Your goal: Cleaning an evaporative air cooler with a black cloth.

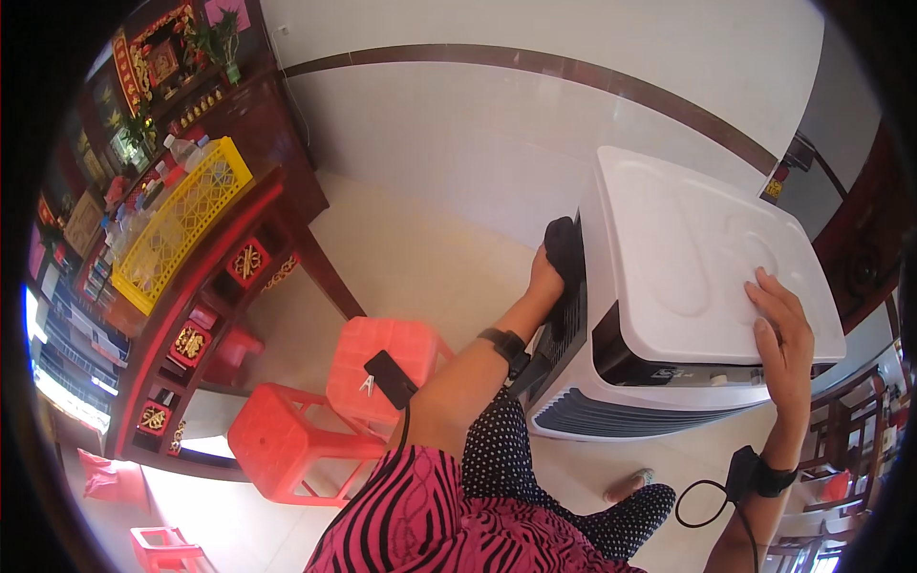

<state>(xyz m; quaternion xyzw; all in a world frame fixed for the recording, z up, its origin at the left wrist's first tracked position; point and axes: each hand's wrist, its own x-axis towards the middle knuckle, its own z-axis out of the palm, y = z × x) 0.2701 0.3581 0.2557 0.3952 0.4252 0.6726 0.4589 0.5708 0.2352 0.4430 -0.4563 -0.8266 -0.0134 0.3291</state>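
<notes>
A white portable air cooler (702, 243) with a moulded top and dark louvred front stands before me. My left hand (548, 276) is at its side, by the dark grille, with a black cloth (564, 243) bunched at the fingers; the hand partly hides how it is held. My right hand (782, 322) rests on the front edge of the white top, fingers apart, holding nothing. Each wrist wears a black strap with a device. A black rectangular device (390, 379) on a cable hangs by my left upper arm, over a stool.
Two red plastic stools (269, 444) stand at the left, a white clip (367, 386) on one. Behind them is a carved dark-red table (286, 215) bearing a yellow plastic basket (236, 161) of bottles. A tiled wall (444, 122) runs behind the cooler; wooden furniture (834, 422) stands at right.
</notes>
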